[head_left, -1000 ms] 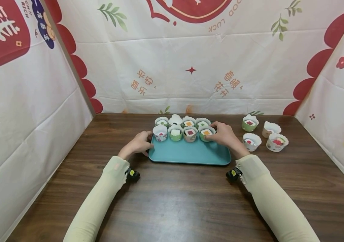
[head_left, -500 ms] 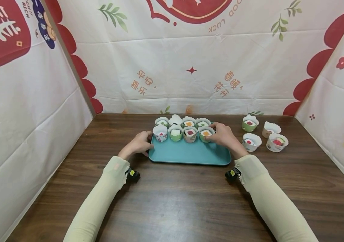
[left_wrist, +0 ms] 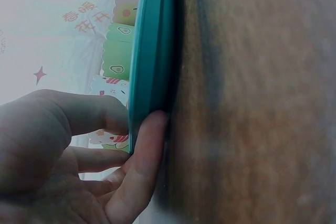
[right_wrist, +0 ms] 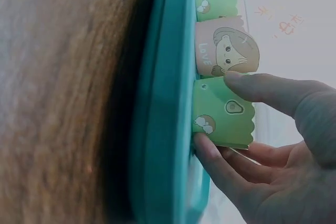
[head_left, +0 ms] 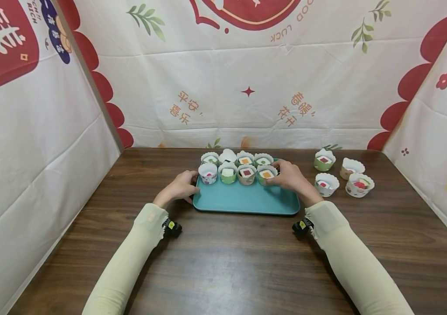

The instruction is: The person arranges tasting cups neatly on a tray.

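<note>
A teal tray (head_left: 247, 201) lies on the table with two rows of paper baking cups in its far half. My left hand (head_left: 181, 186) pinches the tray's left rim between thumb and fingers. At the right end of the nearer row, a green avocado-print baking cup (right_wrist: 223, 111) is held between the thumb and fingers of my right hand (head_left: 289, 176). Inside this cup is a white piece with an orange square (head_left: 267, 174). Beside it stands a tan baking cup (right_wrist: 226, 45) with a cartoon face; a white patterned cup (head_left: 208, 173) is nearest my left hand.
Several more baking cups, among them a white one (head_left: 359, 186) with red and green contents and a green one (head_left: 324, 160), stand right of the tray on the brown wooden table (head_left: 223, 262). A printed white cloth (head_left: 223, 100) hangs behind the table and along both sides.
My right hand has shifted slightly left with the green baking cup, closer to the tan one. My left hand stays in place on the tray.
</note>
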Demonstrator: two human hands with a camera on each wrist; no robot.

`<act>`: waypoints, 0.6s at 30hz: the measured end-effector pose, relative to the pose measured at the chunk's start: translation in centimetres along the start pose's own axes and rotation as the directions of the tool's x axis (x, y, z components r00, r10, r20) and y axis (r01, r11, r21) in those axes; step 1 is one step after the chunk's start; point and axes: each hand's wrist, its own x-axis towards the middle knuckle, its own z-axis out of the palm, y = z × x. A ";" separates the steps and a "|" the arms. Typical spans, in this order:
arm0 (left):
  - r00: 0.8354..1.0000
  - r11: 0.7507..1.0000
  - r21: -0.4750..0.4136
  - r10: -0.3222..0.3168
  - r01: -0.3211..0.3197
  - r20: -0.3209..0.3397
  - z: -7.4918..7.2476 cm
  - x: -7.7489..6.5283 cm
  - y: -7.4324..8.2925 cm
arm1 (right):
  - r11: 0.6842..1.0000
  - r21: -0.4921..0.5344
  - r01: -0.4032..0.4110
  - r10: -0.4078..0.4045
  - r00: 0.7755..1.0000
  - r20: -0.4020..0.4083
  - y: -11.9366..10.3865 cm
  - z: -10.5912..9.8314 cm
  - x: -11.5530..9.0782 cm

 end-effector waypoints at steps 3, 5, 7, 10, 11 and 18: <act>1.000 1.000 -0.001 -0.004 0.004 0.001 0.0 0.0 -0.1 | 1.000 -0.011 0.009 -0.009 1.000 0.000 0.0 0.0 0.0; 1.000 1.000 -0.002 -0.008 0.008 0.001 0.0 0.1 -0.1 | 1.000 -0.017 0.011 -0.011 1.000 0.000 -0.1 0.0 0.0; 1.000 1.000 -0.005 -0.011 0.011 0.002 0.0 0.2 -0.2 | 1.000 -0.018 0.010 -0.010 1.000 0.000 -0.1 0.0 0.0; 1.000 1.000 -0.009 -0.008 0.008 0.003 0.0 0.3 -0.3 | 1.000 -0.015 0.006 -0.006 1.000 -0.002 -0.2 0.0 -0.1; 1.000 1.000 -0.011 -0.006 0.006 0.004 0.0 0.3 -0.3 | 1.000 -0.012 0.006 -0.006 1.000 -0.002 -0.2 0.0 -0.1; 1.000 1.000 -0.009 0.000 0.000 0.002 0.0 0.3 -0.2 | 1.000 -0.011 0.002 -0.002 1.000 0.002 -0.2 0.0 0.0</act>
